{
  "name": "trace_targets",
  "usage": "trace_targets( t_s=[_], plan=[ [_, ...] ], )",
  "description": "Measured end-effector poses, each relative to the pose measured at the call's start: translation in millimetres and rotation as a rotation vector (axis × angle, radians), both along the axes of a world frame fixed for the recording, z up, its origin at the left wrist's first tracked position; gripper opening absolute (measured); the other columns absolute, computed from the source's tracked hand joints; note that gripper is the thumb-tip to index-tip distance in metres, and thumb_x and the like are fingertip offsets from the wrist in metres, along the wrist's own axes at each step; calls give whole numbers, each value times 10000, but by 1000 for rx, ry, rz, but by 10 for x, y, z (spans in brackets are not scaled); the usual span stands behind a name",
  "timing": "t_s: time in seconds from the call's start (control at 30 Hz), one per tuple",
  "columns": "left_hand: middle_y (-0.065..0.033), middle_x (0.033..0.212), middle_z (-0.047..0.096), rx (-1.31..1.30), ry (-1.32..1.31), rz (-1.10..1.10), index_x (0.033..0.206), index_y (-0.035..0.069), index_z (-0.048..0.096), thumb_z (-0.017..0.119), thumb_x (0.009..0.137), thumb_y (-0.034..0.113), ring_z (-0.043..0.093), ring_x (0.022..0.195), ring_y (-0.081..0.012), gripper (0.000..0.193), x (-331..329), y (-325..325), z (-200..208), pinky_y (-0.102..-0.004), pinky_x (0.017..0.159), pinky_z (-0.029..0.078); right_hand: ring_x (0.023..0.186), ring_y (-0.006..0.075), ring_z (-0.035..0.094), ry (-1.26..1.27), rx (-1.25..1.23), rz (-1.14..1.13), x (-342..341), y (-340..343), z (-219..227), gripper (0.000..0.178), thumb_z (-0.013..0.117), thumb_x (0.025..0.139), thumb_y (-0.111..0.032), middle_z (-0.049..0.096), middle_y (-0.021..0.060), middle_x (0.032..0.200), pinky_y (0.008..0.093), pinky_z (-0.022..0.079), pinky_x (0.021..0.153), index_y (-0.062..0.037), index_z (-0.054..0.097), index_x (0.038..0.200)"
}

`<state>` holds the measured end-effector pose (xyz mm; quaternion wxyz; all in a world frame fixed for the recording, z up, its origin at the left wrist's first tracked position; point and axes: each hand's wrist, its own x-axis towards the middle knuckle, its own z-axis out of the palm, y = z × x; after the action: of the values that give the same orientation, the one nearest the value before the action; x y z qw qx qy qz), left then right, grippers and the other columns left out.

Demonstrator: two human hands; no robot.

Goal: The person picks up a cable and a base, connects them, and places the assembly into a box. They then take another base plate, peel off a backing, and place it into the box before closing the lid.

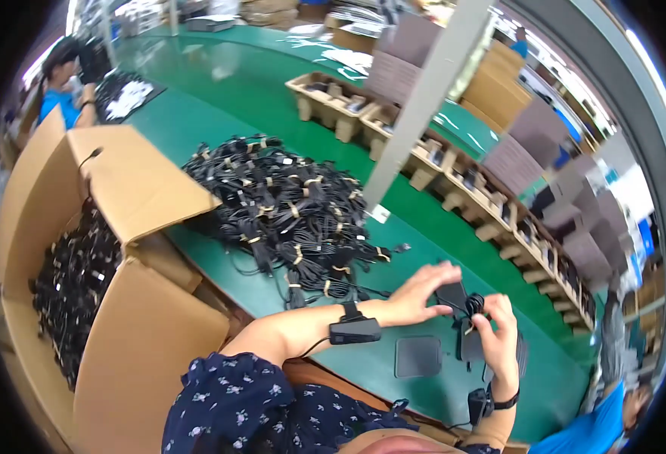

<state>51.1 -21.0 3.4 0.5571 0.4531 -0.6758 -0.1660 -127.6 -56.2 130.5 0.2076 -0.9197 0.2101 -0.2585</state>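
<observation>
Right of the frame's centre, the right fingers (499,305) pinch a thin black cable (474,304), coiled in loops. The left fingers (433,275) touch a dark, flat box (450,293), grip unclear. Below, a squarish, round-cornered case (417,357) lies on the smooth tabletop (457,390).

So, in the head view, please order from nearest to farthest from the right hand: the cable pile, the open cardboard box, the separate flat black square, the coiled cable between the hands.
From the right hand:
1. Coiled cable: at its thumb and fingers.
2. Flat black square: to its left.
3. Cable pile: farther left and forward.
4. Open cardboard box: far left.
</observation>
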Motion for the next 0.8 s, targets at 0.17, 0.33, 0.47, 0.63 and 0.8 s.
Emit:
trace_targets(
  t_s=[0.17,0.33,0.47,0.63,0.8],
  plan=[
    [-58,1041,562,403,781,-649,1227,62,469,316,983,347,531,949,-111,405,-192,-37,-144,-293,855,446,738,85,522,-180,710,-44,123,-70,-313,111,519,884,-55,575,12,837,225,436,696,5,581,954],
    [-13,746,520,779,1158,-703,922,79,512,320,956,465,443,510,-73,433,-180,120,154,-211,448,336,968,259,518,-75,-39,-158,205,-117,-470,402,681,714,-47,523,125,1057,352,420,842,-21,527,1085],
    [13,587,468,897,837,-749,761,81,506,336,953,467,389,423,-48,464,-91,62,6,-199,366,276,1221,329,408,216,-657,163,198,-24,-307,519,637,733,-98,447,129,1304,468,276,1041,-68,481,1228],
    [41,558,430,1032,694,-813,803,61,516,424,937,263,345,376,-32,259,-78,166,151,-187,319,232,990,277,539,401,-345,272,67,69,-289,511,612,764,-201,576,111,1028,437,382,935,-60,485,1239],
    [-17,696,541,988,717,-742,998,20,520,518,920,312,472,484,-67,302,39,97,190,-186,407,362,646,253,493,371,-355,125,-137,-64,-360,484,641,749,-129,474,77,704,387,413,599,-65,501,1208]
  ],
)
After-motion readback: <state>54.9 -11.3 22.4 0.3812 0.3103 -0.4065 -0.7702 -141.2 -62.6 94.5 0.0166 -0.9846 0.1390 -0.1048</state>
